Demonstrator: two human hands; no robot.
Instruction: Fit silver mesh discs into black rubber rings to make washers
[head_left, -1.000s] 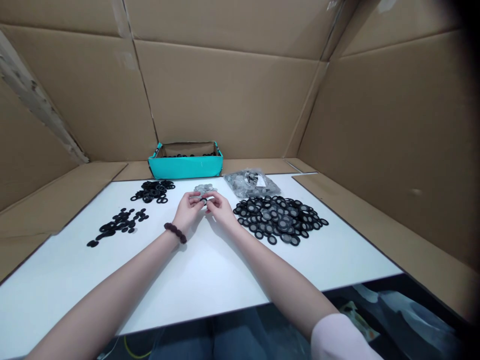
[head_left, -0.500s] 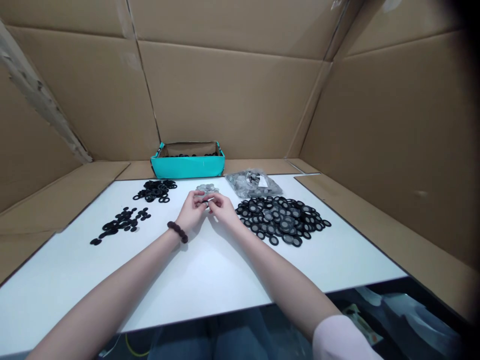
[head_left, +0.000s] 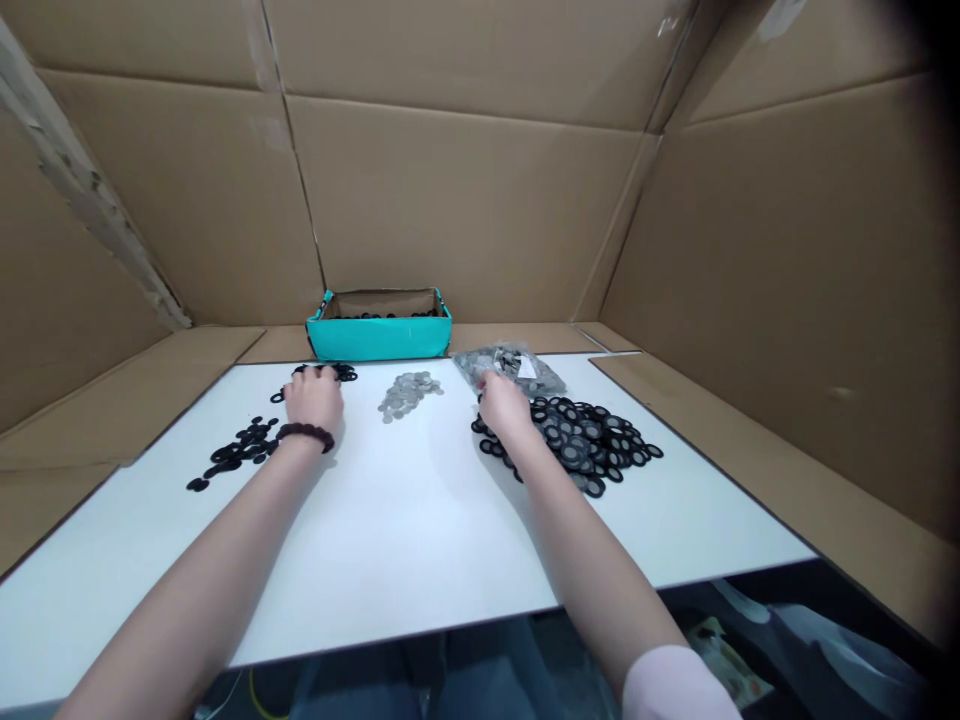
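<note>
Both forearms are stretching out over the white worktop (head_left: pixel 420 540), spread wide so each hand is meeting its own pile. The left hand (head_left: pixel 313 398) is resting, fingers curled down, on the far heap of black rings (head_left: pixel 330 372); whether it is gripping one cannot be told. The right hand (head_left: pixel 504 405) is pressing loosely onto the mesh-filled rings (head_left: pixel 592 440). Between them, grey discs (head_left: pixel 407 392) are lying, the teal box (head_left: pixel 379 326) behind.
</note>
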